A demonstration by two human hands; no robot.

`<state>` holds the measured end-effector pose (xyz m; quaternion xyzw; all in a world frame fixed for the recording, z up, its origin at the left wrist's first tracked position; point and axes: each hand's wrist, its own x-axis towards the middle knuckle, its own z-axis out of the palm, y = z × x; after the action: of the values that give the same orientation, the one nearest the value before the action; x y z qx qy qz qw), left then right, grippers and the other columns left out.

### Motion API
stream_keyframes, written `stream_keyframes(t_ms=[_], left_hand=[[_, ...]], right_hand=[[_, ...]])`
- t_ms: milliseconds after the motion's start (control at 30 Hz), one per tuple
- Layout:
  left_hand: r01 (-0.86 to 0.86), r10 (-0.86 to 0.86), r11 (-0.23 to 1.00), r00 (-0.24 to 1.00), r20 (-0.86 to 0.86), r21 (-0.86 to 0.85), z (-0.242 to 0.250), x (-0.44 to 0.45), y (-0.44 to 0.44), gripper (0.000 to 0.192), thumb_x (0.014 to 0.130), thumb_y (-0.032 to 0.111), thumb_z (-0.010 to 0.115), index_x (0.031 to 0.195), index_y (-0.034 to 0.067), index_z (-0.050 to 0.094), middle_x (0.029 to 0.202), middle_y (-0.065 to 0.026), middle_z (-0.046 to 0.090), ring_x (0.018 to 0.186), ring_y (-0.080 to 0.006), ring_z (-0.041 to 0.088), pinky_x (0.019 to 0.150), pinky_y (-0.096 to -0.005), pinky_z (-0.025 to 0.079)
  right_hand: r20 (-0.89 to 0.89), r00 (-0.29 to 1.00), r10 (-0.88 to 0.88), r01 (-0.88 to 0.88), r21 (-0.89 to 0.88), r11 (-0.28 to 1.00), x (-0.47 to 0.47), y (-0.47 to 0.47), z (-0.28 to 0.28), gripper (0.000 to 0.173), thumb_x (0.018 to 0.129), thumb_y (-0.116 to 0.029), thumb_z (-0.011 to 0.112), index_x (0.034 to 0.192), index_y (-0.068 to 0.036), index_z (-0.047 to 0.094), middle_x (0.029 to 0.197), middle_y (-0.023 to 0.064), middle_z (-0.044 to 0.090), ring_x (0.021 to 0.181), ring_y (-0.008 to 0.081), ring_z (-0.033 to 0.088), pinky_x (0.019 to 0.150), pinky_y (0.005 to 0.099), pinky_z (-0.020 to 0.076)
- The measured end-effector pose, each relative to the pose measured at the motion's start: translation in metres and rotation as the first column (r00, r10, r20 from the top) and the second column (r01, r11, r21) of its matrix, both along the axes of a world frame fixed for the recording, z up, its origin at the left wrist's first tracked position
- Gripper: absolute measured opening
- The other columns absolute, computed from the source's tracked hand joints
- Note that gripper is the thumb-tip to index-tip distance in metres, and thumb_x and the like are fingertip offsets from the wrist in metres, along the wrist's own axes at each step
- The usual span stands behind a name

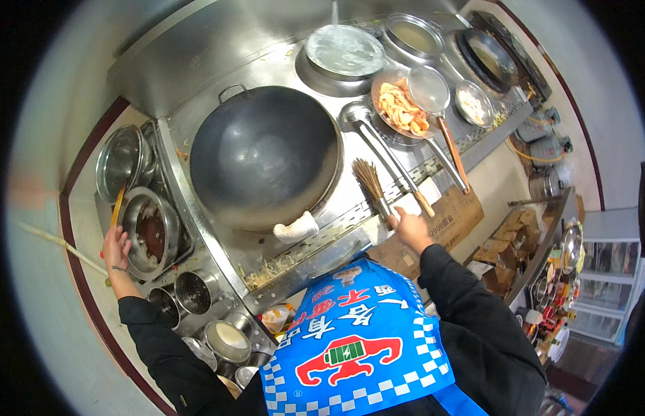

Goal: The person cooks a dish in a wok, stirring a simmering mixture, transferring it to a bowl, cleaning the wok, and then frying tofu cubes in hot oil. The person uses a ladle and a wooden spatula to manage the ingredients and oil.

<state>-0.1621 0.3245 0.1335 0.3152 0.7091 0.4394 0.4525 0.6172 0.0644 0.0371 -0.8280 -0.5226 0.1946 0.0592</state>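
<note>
A large dark wok (pixel 265 156) sits on the steel range, a folded white cloth (pixel 296 228) at its near rim. My right hand (pixel 410 226) is closed around the handle of a bamboo wok brush (pixel 371 182), to the right of the wok. Over a metal basin with dark reddish contents (pixel 151 234), my left hand (pixel 117 247) is at the lower end of a yellow stick-like handle (pixel 117 205); whether the fingers grip it is unclear. A steel ladle (pixel 358 113) lies beyond the brush. Farther right, a strainer (pixel 429 89) rests over a perforated skimmer of cooked shrimp (pixel 398 106).
A covered pot (pixel 346 51) and a pot of liquid (pixel 413 37) stand at the back. Steel containers (pixel 196 292) crowd the lower left. A bowl of pale pieces (pixel 474 104) sits at right, with gas cylinders (pixel 549 148) beyond the range's edge.
</note>
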Motion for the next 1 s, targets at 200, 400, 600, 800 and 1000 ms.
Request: stream_keyframes(t_ms=[200, 400, 600, 800, 1000], left_hand=[[-0.387, 0.420, 0.899, 0.894, -0.158, 0.205, 0.012, -0.037, 0.009, 0.048, 0.091, 0.031, 0.059, 0.129, 0.001, 0.051, 0.108, -0.0091, 0.061, 0.096, -0.0221, 0.058, 0.083, -0.0395, 0.048], [-0.358, 0.330, 0.932, 0.775, -0.539, 0.055, 0.003, -0.041, -0.080, 0.034, 0.086, 0.030, 0.062, 0.098, -0.001, 0.066, 0.093, -0.0106, 0.063, 0.083, -0.0216, 0.056, 0.076, -0.0415, 0.048], [-0.445, 0.444, 0.814, 0.891, -0.093, -0.373, -0.024, 0.025, -0.150, 0.032, 0.084, 0.033, 0.064, 0.088, 0.001, 0.066, 0.084, -0.0085, 0.063, 0.073, -0.0204, 0.056, 0.066, -0.0383, 0.048], [-0.405, 0.369, 0.837, 0.914, -0.168, -0.368, -0.064, 0.049, -0.119, 0.031, 0.082, 0.035, 0.066, 0.078, 0.004, 0.066, 0.076, -0.0064, 0.062, 0.062, -0.0192, 0.057, 0.055, -0.0352, 0.049], [-0.461, 0.379, 0.815, 0.882, -0.280, -0.350, -0.064, 0.067, -0.104, 0.024, 0.085, 0.026, 0.067, 0.088, 0.002, 0.066, 0.087, -0.0093, 0.065, 0.072, -0.0227, 0.060, 0.061, -0.0361, 0.052]], right_hand=[[0.085, 0.850, -0.520, 0.443, 0.418, 0.793, 0.187, 0.025, 0.049, 0.043, 0.090, -0.047, 0.055, 0.119, -0.015, 0.056, 0.085, 0.0156, 0.061, 0.073, 0.0316, 0.060, 0.066, 0.0396, 0.0477], [-0.727, 0.121, -0.676, 0.686, -0.431, 0.587, 0.283, 0.006, 0.002, 0.054, 0.088, -0.059, 0.056, 0.124, -0.019, 0.052, 0.084, 0.0093, 0.056, 0.066, 0.0219, 0.055, 0.055, 0.0325, 0.0441], [-0.858, 0.255, -0.446, 0.483, -0.287, 0.828, 0.334, -0.014, -0.002, 0.036, 0.095, -0.046, 0.053, 0.105, -0.012, 0.059, 0.071, -0.0015, 0.051, 0.055, 0.0091, 0.046, 0.048, 0.0229, 0.0365], [-0.763, 0.591, -0.261, 0.494, 0.086, 0.865, 0.313, 0.001, 0.105, 0.034, 0.097, -0.040, 0.054, 0.094, -0.006, 0.056, 0.061, -0.0033, 0.045, 0.046, 0.0049, 0.040, 0.040, 0.0215, 0.0317], [-0.808, 0.568, 0.154, 0.230, 0.336, 0.913, 0.154, 0.065, 0.185, 0.025, 0.095, -0.027, 0.055, 0.103, -0.004, 0.052, 0.071, 0.0015, 0.051, 0.054, 0.0077, 0.048, 0.047, 0.0223, 0.0387]])
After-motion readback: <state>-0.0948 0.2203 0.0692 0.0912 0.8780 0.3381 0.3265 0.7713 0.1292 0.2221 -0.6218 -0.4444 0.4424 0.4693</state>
